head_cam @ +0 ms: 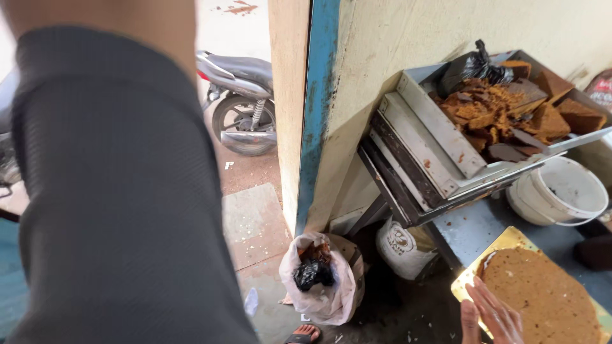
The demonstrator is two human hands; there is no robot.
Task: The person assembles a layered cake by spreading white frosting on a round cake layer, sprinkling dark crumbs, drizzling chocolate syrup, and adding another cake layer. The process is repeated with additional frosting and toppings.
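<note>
A round brown cake (542, 293) lies on a square gold board (503, 241) at the lower right. My right hand (492, 316) lies flat with its fingers apart at the cake's near left edge, touching the board, and holds nothing. My left arm in a dark grey sleeve (121, 191) is raised close to the camera and fills the left side. Bare forearm skin shows at the top edge, and the left hand itself is out of the frame.
A tilted metal tray (427, 137) holds brown cake scraps (510, 111) and a black bag (475, 67). A white bucket (561, 191) stands below it. A white sack (325, 280) sits on the floor by a sandalled foot (305, 333). A motorcycle (239, 102) stands outside the blue door frame (317, 108).
</note>
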